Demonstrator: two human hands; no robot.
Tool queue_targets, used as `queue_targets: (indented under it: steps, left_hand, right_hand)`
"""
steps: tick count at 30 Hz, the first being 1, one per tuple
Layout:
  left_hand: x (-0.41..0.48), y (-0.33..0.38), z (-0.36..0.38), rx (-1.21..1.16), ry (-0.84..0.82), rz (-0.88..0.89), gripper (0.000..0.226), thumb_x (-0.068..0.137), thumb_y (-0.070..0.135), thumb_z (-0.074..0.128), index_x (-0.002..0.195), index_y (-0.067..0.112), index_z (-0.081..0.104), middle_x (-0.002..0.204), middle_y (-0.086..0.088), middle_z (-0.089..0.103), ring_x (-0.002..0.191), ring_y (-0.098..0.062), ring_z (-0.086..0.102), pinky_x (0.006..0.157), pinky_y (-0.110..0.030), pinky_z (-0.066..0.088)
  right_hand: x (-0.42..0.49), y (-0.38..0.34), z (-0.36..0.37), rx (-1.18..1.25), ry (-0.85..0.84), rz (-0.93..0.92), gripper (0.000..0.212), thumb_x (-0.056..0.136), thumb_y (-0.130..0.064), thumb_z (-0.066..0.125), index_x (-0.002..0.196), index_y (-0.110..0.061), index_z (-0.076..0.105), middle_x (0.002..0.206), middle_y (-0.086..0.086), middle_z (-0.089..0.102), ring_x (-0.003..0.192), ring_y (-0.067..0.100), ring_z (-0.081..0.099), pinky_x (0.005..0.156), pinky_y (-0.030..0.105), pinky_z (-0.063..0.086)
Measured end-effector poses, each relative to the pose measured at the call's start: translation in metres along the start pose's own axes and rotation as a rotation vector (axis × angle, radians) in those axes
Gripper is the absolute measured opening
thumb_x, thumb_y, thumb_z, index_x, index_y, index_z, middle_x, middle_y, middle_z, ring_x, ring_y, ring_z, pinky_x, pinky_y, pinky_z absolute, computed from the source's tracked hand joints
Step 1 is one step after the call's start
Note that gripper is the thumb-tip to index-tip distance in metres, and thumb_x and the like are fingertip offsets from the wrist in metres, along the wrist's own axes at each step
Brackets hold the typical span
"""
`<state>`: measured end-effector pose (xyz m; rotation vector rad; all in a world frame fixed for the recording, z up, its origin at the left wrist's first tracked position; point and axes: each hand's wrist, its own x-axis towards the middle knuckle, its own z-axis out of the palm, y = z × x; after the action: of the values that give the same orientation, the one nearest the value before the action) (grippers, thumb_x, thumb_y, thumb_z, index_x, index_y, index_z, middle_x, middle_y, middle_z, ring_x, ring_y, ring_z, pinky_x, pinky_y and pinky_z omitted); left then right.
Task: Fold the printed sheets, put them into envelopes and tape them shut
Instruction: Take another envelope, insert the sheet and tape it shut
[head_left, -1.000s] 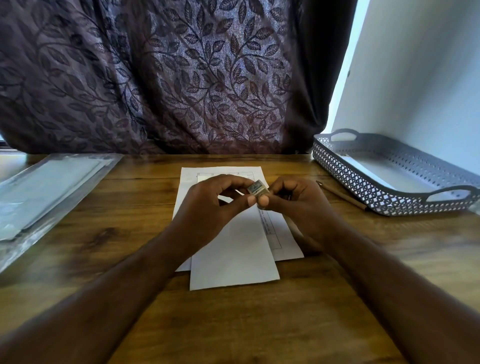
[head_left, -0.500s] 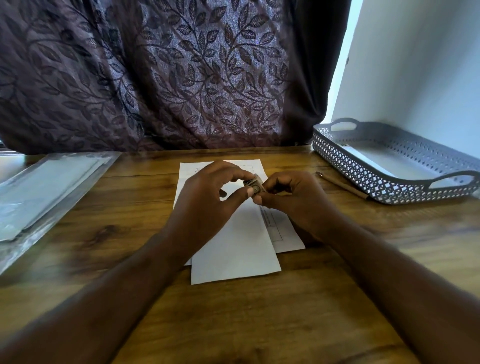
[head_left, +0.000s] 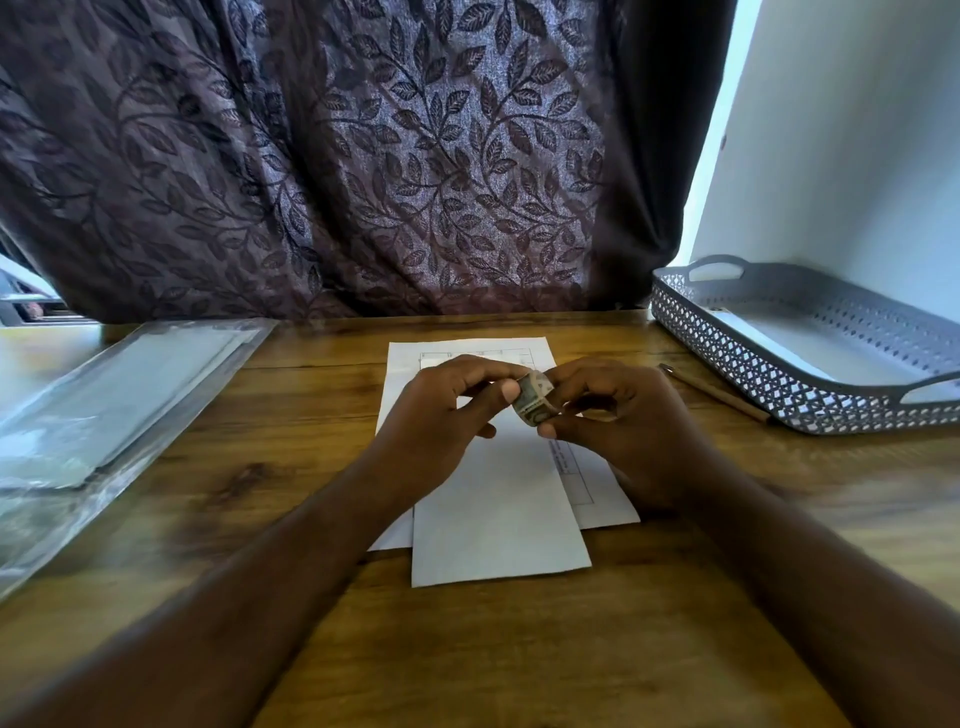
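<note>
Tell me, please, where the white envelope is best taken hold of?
I would pinch the envelope at its near short edge, from the person's side: that end juts past the printed sheet, while the left hand and right hand hold the tape roll above its far end.

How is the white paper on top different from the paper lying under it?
The envelope on top is plain white; the printed sheet underneath has thin printed lines. The envelope is narrower, so the printed sheet sticks out on both sides. The envelope reaches nearer the person; the printed sheet reaches farther toward the curtain. Both are white and lie flat on the wooden table.
</note>
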<state>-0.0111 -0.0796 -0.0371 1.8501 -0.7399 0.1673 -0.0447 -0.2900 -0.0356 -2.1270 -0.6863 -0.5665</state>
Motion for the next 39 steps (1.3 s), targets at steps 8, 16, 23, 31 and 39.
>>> queue_targets:
  steps: [8,16,23,31,39]
  left_hand:
    - [-0.002,0.006,-0.006,-0.154,-0.04,-0.122,0.021,0.098,0.011,0.057,0.1,0.028,0.069,0.101,0.003,0.072,0.093,-0.015,0.07,0.074,-0.028,0.062]
    - [-0.003,0.009,-0.009,-0.215,-0.054,-0.192,0.01,0.093,0.014,0.063,0.095,0.02,0.07,0.095,-0.001,0.075,0.087,-0.017,0.073,0.071,-0.025,0.06]
    - [-0.001,0.009,-0.009,-0.175,-0.021,-0.195,0.018,0.1,0.01,0.054,0.093,0.018,0.069,0.088,0.006,0.074,0.08,-0.015,0.073,0.071,-0.025,0.061]
    - [0.002,0.006,-0.01,-0.16,0.087,-0.21,0.016,0.102,0.012,0.05,0.096,0.012,0.065,0.101,-0.008,0.072,0.078,-0.017,0.072,0.07,-0.03,0.059]
    - [0.005,0.0,-0.008,-0.143,0.064,-0.218,0.017,0.102,0.012,0.051,0.095,0.014,0.066,0.094,-0.004,0.074,0.078,-0.022,0.073,0.074,-0.037,0.059]
  right_hand:
    - [0.001,-0.004,0.001,0.025,-0.012,-0.019,0.022,0.073,-0.037,0.077,0.092,-0.026,0.073,0.105,-0.013,0.07,0.099,0.009,0.069,0.078,0.025,0.06]
    - [0.001,-0.001,-0.001,0.011,-0.075,-0.003,0.056,0.073,-0.046,0.08,0.124,-0.025,0.067,0.109,-0.009,0.071,0.099,0.018,0.069,0.08,0.041,0.06]
    - [-0.001,-0.003,0.002,0.058,-0.066,0.048,0.045,0.073,-0.046,0.078,0.115,-0.032,0.066,0.11,-0.013,0.069,0.102,0.014,0.067,0.081,0.039,0.061]
    - [0.0,0.004,-0.003,-0.042,0.016,0.208,0.038,0.071,-0.033,0.085,0.104,-0.038,0.066,0.097,-0.023,0.071,0.094,-0.002,0.068,0.08,0.023,0.06]
    - [-0.009,0.039,-0.042,-0.38,0.196,0.441,0.024,0.08,-0.031,0.081,0.101,-0.026,0.072,0.089,-0.013,0.072,0.08,0.005,0.068,0.065,0.017,0.047]
